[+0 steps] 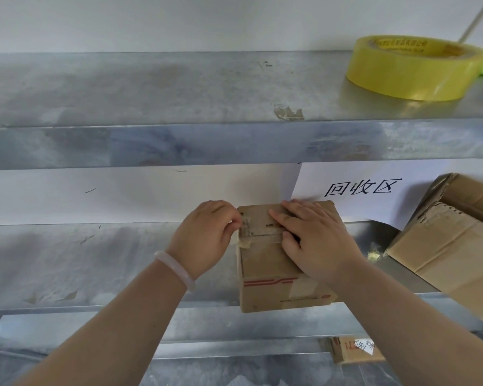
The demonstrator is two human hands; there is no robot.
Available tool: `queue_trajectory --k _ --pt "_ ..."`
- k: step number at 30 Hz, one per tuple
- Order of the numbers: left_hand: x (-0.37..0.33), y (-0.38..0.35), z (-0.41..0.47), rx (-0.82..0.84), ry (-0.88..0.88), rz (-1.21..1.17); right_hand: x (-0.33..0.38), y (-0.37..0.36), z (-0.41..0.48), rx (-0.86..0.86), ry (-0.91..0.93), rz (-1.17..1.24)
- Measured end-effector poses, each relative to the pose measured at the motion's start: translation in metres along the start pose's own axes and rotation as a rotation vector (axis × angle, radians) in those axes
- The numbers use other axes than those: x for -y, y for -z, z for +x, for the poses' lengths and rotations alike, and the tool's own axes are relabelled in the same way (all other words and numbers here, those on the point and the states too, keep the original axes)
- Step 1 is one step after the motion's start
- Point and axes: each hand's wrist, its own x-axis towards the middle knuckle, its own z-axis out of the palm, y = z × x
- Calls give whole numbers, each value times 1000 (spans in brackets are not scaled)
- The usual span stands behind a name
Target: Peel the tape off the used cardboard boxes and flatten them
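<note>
A yellow tape roll (413,71) lies flat at the right of the upper metal shelf (151,93); below it, a white paper sign (374,188) hangs on the wall.

The upper grey metal shelf (151,87) carries a yellow roll of adhesive tape (413,71) near its right end. On the lower grey metal shelf (95,263), a small brown cardboard box (265,263) stands at the front edge, and a larger brown cardboard box (452,246) lies at the right end.

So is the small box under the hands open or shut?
Shut: flaps of the small box lie flat, tape across them. The left hand pinches the tape end; the right hand presses on top.
</note>
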Motion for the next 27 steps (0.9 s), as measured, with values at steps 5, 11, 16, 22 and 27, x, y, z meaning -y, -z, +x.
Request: queue_trajectory --k 5,11,16,22,27 --pt "-7 8 2 76 144 -222 0 0 0 -17 2 12" --pt "-18 9 14 228 414 -472 -1 -2 0 -17 7 4" --pt "-13 13 11 134 383 -284 0 -2 0 -15 3 17" --pt "-17 12 -3 161 268 -193 0 -2 0 -8 7 24" --pt "-18 20 -8 228 336 -257 0 0 0 33 15 5"
